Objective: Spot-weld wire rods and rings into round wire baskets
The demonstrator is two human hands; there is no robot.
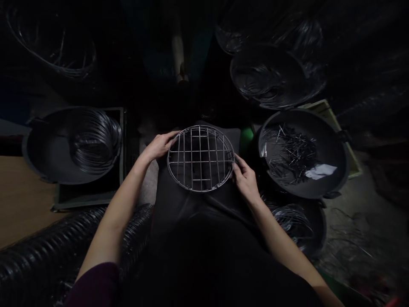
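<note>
We are holding the round wire grate (201, 162) between our 2 hands: the fingers of our left hand (160, 146) are gripping its upper-left rim, those of our right hand (246, 178) its right rim. Left of the grate, 1 basin (47, 145) is containing coiled wire (94, 145); right of it, a second basin (334, 151) is containing short metal pieces (298, 152), perhaps nails.

- No word, brand or number is clearly legible.
- Small white marks (263, 149), perhaps characters, show at the left inner wall of a dark round pan (332, 143); too unclear to read.
- Pale scrap (321, 171) in that pan: no readable writing.
</note>
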